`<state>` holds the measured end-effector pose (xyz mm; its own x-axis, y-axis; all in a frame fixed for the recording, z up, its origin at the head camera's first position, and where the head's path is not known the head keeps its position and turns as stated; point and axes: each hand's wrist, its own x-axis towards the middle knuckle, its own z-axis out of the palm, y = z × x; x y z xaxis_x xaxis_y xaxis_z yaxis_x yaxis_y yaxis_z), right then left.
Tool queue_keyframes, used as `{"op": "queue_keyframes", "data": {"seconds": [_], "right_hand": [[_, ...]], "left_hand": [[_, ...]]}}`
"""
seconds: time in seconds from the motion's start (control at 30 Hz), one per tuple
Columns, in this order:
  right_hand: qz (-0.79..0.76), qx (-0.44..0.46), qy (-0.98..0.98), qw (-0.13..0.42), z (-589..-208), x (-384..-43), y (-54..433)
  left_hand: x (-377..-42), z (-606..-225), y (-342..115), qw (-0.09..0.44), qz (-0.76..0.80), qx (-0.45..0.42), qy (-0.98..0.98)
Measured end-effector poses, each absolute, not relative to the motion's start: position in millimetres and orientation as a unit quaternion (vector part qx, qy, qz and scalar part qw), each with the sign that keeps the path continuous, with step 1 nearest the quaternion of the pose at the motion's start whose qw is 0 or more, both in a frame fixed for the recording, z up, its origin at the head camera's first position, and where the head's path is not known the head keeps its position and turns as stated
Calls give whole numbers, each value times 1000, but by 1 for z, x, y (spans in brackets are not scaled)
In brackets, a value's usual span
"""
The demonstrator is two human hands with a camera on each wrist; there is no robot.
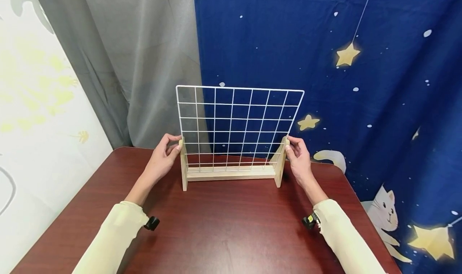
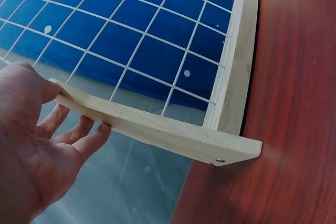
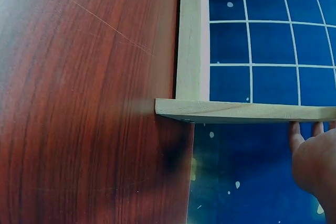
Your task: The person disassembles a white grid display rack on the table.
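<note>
From my feed: white rectangular wire grid panel [image 1: 231,118], upright, lower part set between side boards [image 2: 157,129] of pale bare-wood stand [image 1: 231,177]. I see boards joined by low crossbar [image 2: 237,72], standing near far edge of dark red wood-grain surface [image 1: 231,222].

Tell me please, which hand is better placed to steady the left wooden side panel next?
Probably the left hand: it grips that side panel near its upper end, whereas the right hand holds the opposite panel, across the wire grid.
</note>
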<state>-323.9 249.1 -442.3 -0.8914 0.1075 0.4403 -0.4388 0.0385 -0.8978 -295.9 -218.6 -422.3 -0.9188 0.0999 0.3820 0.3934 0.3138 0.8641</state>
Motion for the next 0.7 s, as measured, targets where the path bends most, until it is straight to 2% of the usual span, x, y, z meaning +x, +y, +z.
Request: {"op": "queue_keyframes", "data": {"seconds": [0.43, 0.7], "right_hand": [[697, 124, -680, 190, -445, -310, 247], [699, 130, -672, 207, -444, -304, 243]], "left_hand": [[-272, -423, -221, 161, -536, -169, -812], [-267, -422, -221, 169, -535, -174, -809]]}}
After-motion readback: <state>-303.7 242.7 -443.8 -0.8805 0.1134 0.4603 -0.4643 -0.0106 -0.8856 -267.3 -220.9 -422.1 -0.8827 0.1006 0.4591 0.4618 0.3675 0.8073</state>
